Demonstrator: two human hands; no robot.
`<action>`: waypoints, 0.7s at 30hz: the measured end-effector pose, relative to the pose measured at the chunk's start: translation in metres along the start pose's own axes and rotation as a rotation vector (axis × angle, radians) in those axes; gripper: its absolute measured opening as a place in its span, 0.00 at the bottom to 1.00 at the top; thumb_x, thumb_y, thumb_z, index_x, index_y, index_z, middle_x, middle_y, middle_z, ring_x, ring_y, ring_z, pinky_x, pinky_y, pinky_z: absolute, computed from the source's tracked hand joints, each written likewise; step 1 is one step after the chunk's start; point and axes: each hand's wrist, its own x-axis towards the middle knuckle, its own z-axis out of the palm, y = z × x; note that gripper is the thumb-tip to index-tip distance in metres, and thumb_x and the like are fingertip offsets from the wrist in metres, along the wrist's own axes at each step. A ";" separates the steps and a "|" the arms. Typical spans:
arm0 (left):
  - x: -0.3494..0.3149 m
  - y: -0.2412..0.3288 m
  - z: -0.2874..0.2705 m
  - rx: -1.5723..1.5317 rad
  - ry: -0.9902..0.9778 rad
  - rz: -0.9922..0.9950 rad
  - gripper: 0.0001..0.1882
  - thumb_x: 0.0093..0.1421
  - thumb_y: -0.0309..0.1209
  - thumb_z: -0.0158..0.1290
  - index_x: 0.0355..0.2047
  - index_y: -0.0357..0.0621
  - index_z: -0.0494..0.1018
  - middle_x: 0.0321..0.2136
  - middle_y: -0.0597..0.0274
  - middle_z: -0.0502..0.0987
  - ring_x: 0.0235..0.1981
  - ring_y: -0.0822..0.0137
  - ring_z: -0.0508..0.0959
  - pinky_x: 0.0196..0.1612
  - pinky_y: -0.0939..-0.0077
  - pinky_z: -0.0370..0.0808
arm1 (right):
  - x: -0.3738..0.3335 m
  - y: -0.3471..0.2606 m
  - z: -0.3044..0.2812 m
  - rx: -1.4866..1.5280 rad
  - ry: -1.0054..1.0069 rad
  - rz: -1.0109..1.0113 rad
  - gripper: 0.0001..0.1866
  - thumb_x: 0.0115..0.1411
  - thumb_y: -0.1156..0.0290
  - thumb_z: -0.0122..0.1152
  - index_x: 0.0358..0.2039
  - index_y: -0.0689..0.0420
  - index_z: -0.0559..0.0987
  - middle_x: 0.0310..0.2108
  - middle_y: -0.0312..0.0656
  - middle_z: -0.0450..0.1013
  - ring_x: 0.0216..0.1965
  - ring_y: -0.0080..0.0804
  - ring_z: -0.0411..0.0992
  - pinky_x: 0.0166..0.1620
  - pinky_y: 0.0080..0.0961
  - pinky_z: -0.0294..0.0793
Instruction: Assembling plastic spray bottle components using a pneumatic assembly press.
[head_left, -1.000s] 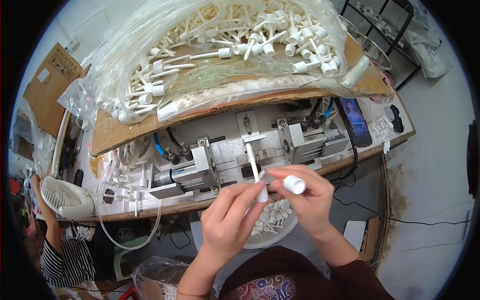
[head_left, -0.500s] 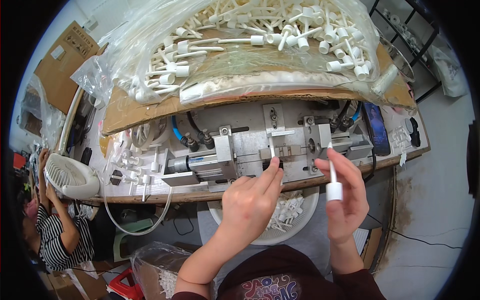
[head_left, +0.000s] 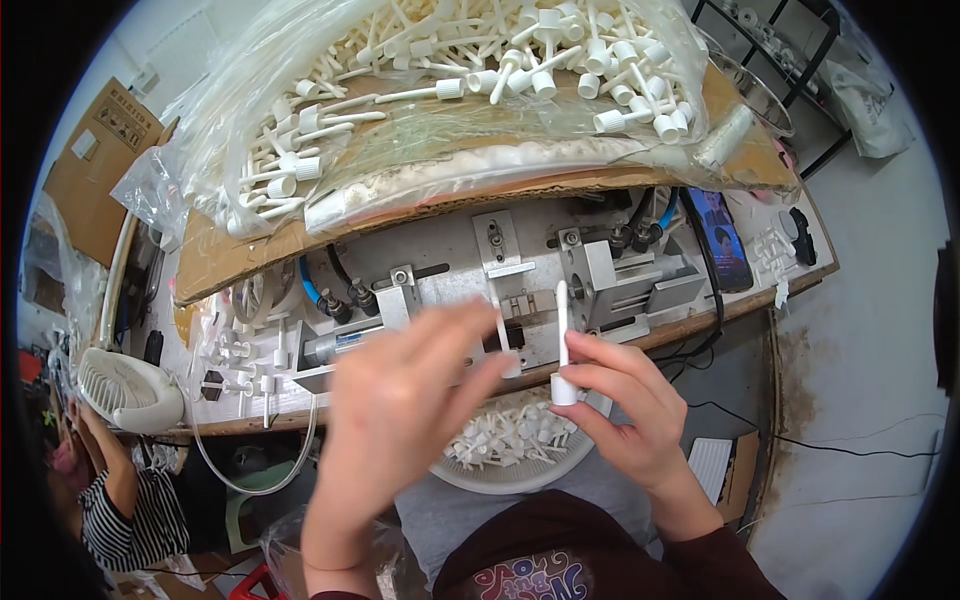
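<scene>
My right hand [head_left: 630, 405] pinches a white screw cap with a long stem [head_left: 564, 385], held upright with its stem pointing up, in front of the metal clamping fixture [head_left: 520, 303]. A second white stemmed cap [head_left: 503, 335] lies across the fixture, its cap end toward me. My left hand [head_left: 410, 390], smeared by motion, is just left of that piece; thumb and fingers are apart and appear to hold nothing. Behind the left hand, part of the left pneumatic cylinder [head_left: 340, 343] is hidden. The right cylinder block [head_left: 590, 270] stands beyond my right hand.
A cardboard sheet [head_left: 420, 215] carries a plastic bag of white stemmed caps [head_left: 540, 50] above the fixture. Below the bench edge sits a white basket [head_left: 500, 485] of similar parts. A phone [head_left: 722, 240] lies right, a white fan [head_left: 130, 390] left. Another person [head_left: 130, 510] works at far left.
My left hand has drawn back left from the piece in the fixture. My right hand has brought its stemmed cap left, closer to the fixture. The whole view has shifted somewhat.
</scene>
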 end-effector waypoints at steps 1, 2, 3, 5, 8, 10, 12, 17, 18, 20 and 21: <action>0.010 -0.005 -0.007 0.014 0.070 0.017 0.17 0.52 0.28 0.68 0.43 0.40 0.81 0.39 0.59 0.84 0.27 0.73 0.81 0.30 0.80 0.77 | -0.003 0.003 0.001 -0.034 -0.022 -0.012 0.17 0.49 0.76 0.73 0.40 0.63 0.82 0.52 0.52 0.76 0.42 0.42 0.79 0.44 0.30 0.79; 0.022 -0.012 -0.014 0.017 0.138 0.042 0.17 0.53 0.26 0.67 0.44 0.41 0.81 0.38 0.59 0.84 0.28 0.73 0.81 0.31 0.80 0.77 | -0.005 0.006 0.002 -0.068 -0.042 -0.023 0.16 0.49 0.75 0.73 0.40 0.63 0.81 0.52 0.52 0.76 0.42 0.42 0.79 0.43 0.30 0.79; 0.035 -0.020 -0.021 0.030 0.212 0.061 0.18 0.53 0.25 0.66 0.46 0.42 0.81 0.37 0.58 0.83 0.29 0.73 0.80 0.32 0.79 0.77 | -0.005 0.007 0.004 -0.093 -0.066 -0.042 0.16 0.50 0.75 0.73 0.39 0.63 0.81 0.52 0.52 0.76 0.41 0.41 0.79 0.42 0.30 0.78; 0.064 -0.039 -0.031 0.176 0.283 0.047 0.17 0.56 0.25 0.64 0.47 0.47 0.81 0.37 0.58 0.83 0.34 0.71 0.79 0.37 0.77 0.76 | -0.001 0.005 0.006 -0.159 -0.112 -0.098 0.14 0.50 0.75 0.70 0.39 0.63 0.80 0.51 0.52 0.77 0.39 0.38 0.79 0.39 0.28 0.76; 0.100 -0.063 -0.037 0.229 0.257 0.000 0.19 0.58 0.29 0.62 0.51 0.50 0.80 0.39 0.58 0.82 0.41 0.66 0.79 0.44 0.71 0.76 | 0.005 0.011 0.017 -0.264 -0.166 -0.185 0.13 0.50 0.75 0.66 0.37 0.63 0.79 0.52 0.51 0.77 0.32 0.30 0.78 0.35 0.24 0.73; 0.115 -0.083 -0.029 0.333 0.220 -0.025 0.21 0.59 0.34 0.62 0.53 0.49 0.78 0.43 0.56 0.80 0.43 0.64 0.79 0.46 0.69 0.76 | 0.008 0.011 0.021 -0.336 -0.214 -0.214 0.11 0.50 0.75 0.64 0.36 0.62 0.79 0.52 0.51 0.77 0.27 0.25 0.75 0.32 0.22 0.70; 0.126 -0.103 -0.010 0.392 0.191 -0.032 0.23 0.59 0.40 0.62 0.54 0.47 0.77 0.45 0.54 0.78 0.43 0.61 0.80 0.47 0.66 0.76 | 0.011 0.008 0.025 -0.388 -0.279 -0.224 0.10 0.50 0.75 0.61 0.35 0.62 0.79 0.52 0.51 0.78 0.22 0.21 0.73 0.30 0.20 0.68; 0.146 -0.098 0.000 0.399 -0.020 -0.161 0.29 0.59 0.52 0.60 0.51 0.42 0.77 0.48 0.51 0.75 0.42 0.55 0.81 0.48 0.61 0.76 | 0.020 0.004 0.032 -0.476 -0.272 -0.215 0.10 0.48 0.76 0.64 0.33 0.61 0.79 0.50 0.49 0.79 0.16 0.23 0.68 0.24 0.19 0.66; 0.147 -0.094 0.000 0.390 -0.026 -0.168 0.29 0.59 0.52 0.60 0.50 0.41 0.78 0.47 0.51 0.75 0.42 0.54 0.80 0.49 0.61 0.76 | 0.024 0.004 0.032 -0.500 -0.270 -0.235 0.09 0.48 0.77 0.61 0.32 0.61 0.79 0.49 0.50 0.79 0.16 0.21 0.68 0.23 0.18 0.65; 0.147 -0.095 -0.001 0.348 -0.001 -0.154 0.28 0.58 0.54 0.61 0.44 0.40 0.78 0.45 0.53 0.77 0.42 0.53 0.80 0.48 0.60 0.75 | 0.026 0.004 0.031 -0.493 -0.301 -0.228 0.09 0.48 0.77 0.61 0.32 0.61 0.79 0.49 0.50 0.79 0.15 0.23 0.67 0.23 0.19 0.65; 0.146 -0.096 0.000 0.358 0.027 -0.130 0.28 0.58 0.54 0.61 0.43 0.40 0.78 0.44 0.53 0.77 0.42 0.53 0.80 0.48 0.59 0.75 | 0.027 0.003 0.031 -0.491 -0.317 -0.225 0.09 0.48 0.77 0.61 0.32 0.61 0.79 0.49 0.50 0.79 0.15 0.23 0.67 0.23 0.19 0.66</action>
